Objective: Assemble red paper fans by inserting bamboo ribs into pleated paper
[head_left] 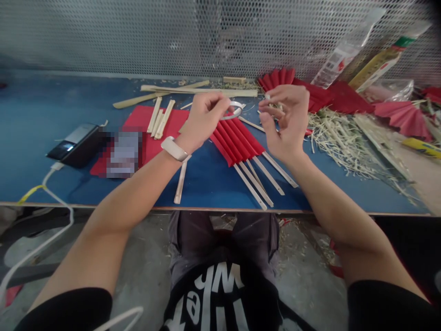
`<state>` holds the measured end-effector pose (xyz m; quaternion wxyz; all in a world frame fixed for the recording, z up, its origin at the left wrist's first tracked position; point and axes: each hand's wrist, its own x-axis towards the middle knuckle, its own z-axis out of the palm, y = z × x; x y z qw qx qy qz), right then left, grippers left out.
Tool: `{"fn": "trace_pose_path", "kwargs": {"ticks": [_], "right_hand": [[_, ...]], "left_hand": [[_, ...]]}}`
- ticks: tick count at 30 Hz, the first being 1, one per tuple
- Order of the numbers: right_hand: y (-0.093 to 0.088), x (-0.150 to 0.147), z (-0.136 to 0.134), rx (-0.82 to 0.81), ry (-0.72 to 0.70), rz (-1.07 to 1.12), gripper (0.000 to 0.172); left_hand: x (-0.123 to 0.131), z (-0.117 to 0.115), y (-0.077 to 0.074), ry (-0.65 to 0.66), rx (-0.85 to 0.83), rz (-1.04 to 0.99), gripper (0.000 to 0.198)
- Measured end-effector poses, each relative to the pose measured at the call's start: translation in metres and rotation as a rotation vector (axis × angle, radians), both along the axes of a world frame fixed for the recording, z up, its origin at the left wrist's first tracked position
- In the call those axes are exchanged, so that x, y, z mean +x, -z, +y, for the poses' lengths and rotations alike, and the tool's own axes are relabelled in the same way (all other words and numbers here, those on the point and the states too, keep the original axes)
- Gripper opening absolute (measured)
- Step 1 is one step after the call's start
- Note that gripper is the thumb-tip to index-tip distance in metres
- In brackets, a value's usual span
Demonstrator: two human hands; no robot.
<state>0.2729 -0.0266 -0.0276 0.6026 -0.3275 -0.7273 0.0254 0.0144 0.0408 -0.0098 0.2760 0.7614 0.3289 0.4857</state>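
Note:
My left hand (206, 115) pinches a thin white roll of tape (237, 110) at its left side, above the far end of a pleated red paper fan (237, 138). Pale flat sticks (253, 186) stick out of the fan's pleats toward the table's front edge. To the right of the roll, my right hand (285, 117) is raised with thumb and fingers apart. A tiny white bit shows at one of its fingertips; I cannot tell what it is. A loose bamboo strip (181, 181) lies below my left wrist.
Red paper sheets (148, 115) with short bamboo pieces (160, 119) and a phone (124, 154) lie left. Beside them is a black device (77, 142) with a white cable. Bamboo shavings (341, 138), red folded paper (401, 117) and two bottles (339, 59) occupy the right, before a perforated metal panel (138, 37).

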Motion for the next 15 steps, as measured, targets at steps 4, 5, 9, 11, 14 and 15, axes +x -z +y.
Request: {"fn": "trace_pose_path", "kwargs": {"ticks": [4,5,9,11,14,15], "right_hand": [[0.002,-0.002,0.012,-0.27,-0.097,0.021,0.07],[0.005,-0.001,0.014,-0.307,-0.148,0.03,0.073],[0.009,0.006,0.019,-0.391,-0.329,0.131,0.084],[0.002,0.017,0.021,-0.432,-0.313,0.136,0.088],[-0.015,0.058,0.031,-0.43,-0.117,0.038,0.083],[-0.02,0.077,0.036,-0.398,0.01,-0.005,0.08]], "left_hand": [[0.005,-0.024,-0.007,0.216,0.023,0.055,0.071],[0.006,-0.028,-0.007,0.246,0.031,0.066,0.072],[0.007,-0.03,-0.004,0.253,0.092,0.113,0.075],[0.004,-0.026,-0.003,0.194,0.14,0.144,0.073],[-0.003,-0.018,-0.002,0.101,0.18,0.227,0.068],[-0.006,-0.014,-0.001,0.092,0.181,0.273,0.066]]}}
